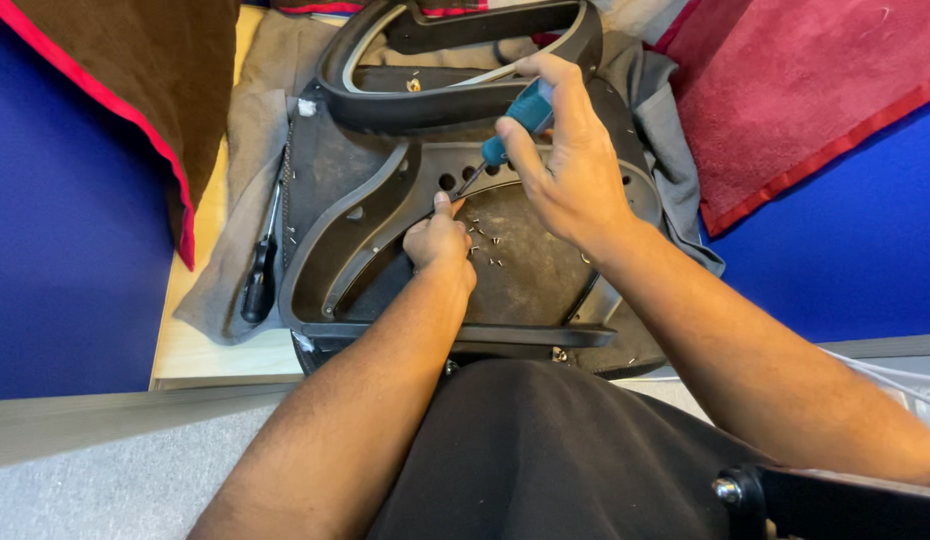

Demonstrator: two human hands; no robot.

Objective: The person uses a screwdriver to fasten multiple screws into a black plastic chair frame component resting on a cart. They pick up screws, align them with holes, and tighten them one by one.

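Observation:
An upturned black chair seat with a curved plastic frame lies on grey fabric in front of me. My right hand grips a screwdriver with a teal handle, its tip angled down toward the frame near a row of holes. My left hand rests on the frame with fingers curled, thumb pointing up next to the screwdriver tip. Several small loose screws lie on the seat board just right of my left hand.
A second, black-handled screwdriver lies on the grey cloth at the seat's left edge. A black armrest loop lies at the top. Brown and red fabrics lie at the upper corners, blue walls on both sides. My dark-clothed lap fills the bottom.

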